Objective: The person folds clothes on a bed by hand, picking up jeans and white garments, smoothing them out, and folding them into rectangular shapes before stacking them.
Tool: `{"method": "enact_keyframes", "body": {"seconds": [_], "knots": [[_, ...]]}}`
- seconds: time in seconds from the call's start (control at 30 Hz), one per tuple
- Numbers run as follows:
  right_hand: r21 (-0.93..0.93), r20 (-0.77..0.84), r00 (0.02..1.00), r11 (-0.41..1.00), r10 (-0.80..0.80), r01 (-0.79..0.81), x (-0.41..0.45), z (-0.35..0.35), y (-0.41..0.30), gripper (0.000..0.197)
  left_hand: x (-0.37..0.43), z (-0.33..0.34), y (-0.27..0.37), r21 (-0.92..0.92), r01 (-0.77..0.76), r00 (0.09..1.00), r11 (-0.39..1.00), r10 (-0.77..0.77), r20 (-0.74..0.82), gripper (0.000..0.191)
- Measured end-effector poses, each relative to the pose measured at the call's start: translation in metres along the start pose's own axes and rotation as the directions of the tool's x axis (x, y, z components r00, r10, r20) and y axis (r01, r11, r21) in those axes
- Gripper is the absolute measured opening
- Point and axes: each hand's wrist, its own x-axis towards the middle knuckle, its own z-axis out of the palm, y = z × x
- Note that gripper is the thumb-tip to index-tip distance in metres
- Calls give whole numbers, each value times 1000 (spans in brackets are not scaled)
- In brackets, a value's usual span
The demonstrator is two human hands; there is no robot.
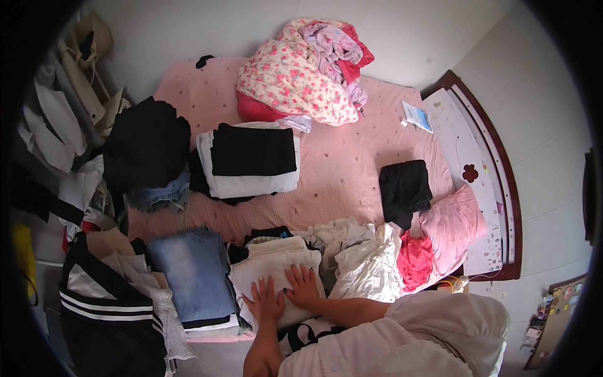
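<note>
Both my hands lie flat, fingers spread, on a folded white garment (pixel 249 273) at the top of a stack at the bed's near edge. My left hand (pixel 266 301) presses its left part, and my right hand (pixel 301 287) rests just right of it, the thumbs close together. Left of this stack are folded blue jeans (pixel 191 273) on a pile with black and white cloth below. To the right lie crumpled white clothes (pixel 370 264) and a red garment (pixel 415 261). Part of a black-and-white cloth shows beneath my wrists.
On the pink bed sheet (pixel 339 188) stand a folded black garment on white ones (pixel 254 151), a black pile (pixel 146 146), another black garment (pixel 405 191), a floral quilt (pixel 297 80) and a pink pillow (pixel 454 226). Clothes hang at the left; a white headboard (pixel 464 141) bounds the right.
</note>
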Motion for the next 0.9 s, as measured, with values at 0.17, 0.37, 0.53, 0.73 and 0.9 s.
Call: {"method": "enact_keyframes", "body": {"seconds": [0.17,0.37,0.53,0.73,0.9], "knots": [[-20,54,998,999,27,-26,-3,9,8,57,-2,10,4,-9,-7,999,1000,7,-38,48],[41,-2,1000,999,10,-9,-6,6,6,57,-4,6,6,62,-15,993,998,22,-112,48],[106,-160,984,990,-73,90,-2,-24,-1,58,-1,-15,12,76,-33,989,997,44,-144,53],[183,-176,978,973,-110,143,-7,-67,10,59,-5,-47,32,53,50,982,997,-39,-187,56],[111,-292,943,985,161,-133,-61,-110,77,60,-13,-61,60,40,100,964,994,-87,-252,57]]}}
